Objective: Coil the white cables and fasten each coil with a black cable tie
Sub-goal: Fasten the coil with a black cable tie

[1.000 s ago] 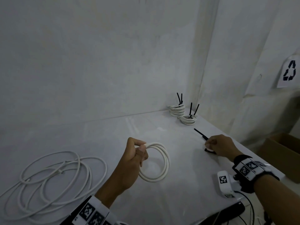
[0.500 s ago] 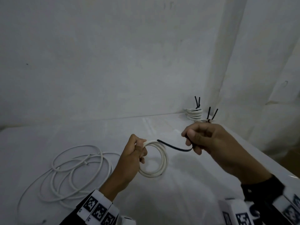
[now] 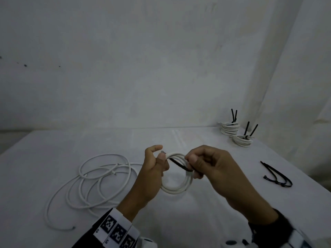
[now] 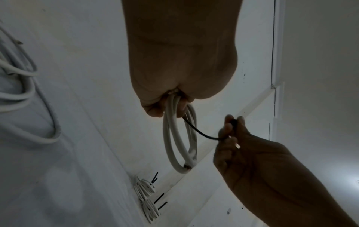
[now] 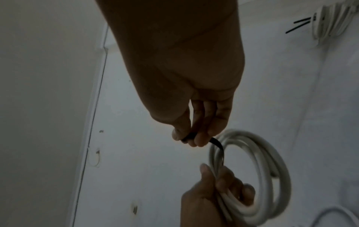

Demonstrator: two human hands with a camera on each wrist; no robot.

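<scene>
Gripping the small white coil (image 3: 176, 186) at its upper left, the left hand (image 3: 154, 173) is curling its fingers and thumb round the bunched loops and keeping the coil raised above the table (image 3: 223, 176). The right hand (image 3: 213, 169) is pinching a black cable tie (image 3: 179, 165) between thumb and fingertips, just beside the coil's upper right. The tie is running from those fingertips across the strands toward the left hand; in the left wrist view it is arcing away from the coil (image 4: 180, 138) to the right hand (image 4: 252, 153), and whether its far end is passing through the loops or only lying against them is hard to tell, since the left hand's fingers are covering that spot. In the right wrist view the tie (image 5: 218, 144) is emerging from the pinched fingertips (image 5: 200, 138) and meeting the coil's edge.

Lying loose on the table to the left of the hands is a tangle of uncoiled white cable (image 3: 93, 183), spreading in wide loops. Resting near the right edge of the table are spare black ties (image 3: 276, 177) in a small bunch. Sitting at the far right corner, by the wall (image 3: 143, 59), are two finished coils (image 3: 236, 132), each one bound with a black tie whose ends are sticking upward.
</scene>
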